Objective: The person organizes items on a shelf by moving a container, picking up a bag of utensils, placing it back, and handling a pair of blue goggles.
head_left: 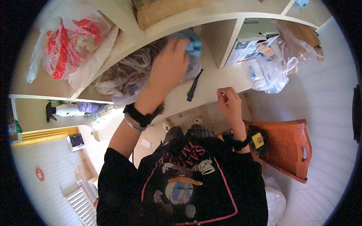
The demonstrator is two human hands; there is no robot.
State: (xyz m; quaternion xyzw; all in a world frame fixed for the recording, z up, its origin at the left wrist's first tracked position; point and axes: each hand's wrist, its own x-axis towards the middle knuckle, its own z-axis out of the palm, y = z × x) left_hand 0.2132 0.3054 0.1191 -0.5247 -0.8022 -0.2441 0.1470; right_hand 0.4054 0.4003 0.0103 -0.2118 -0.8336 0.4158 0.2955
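Observation:
My left hand (169, 66), blurred by motion, reaches into a shelf compartment with its fingers closed on a bluish cloth (193, 42). Under and beside it lie bulging clear plastic bags (126, 73) with dark contents I cannot make out. A short black strap (195, 86) rests on the shelf board, its upper end close to the bags. In front of the shelf, my right hand (230, 102) hangs in the air with its fingers curled in and nothing visible in them. Both wrists wear black bands.
A red-and-white plastic bag (71, 47) fills the left compartment. To the right are a box (250, 43) and crumpled clear plastic (269, 77). A spray bottle (68, 110) lies on a lower left shelf. A brown wooden chair (284, 148) stands by my right side.

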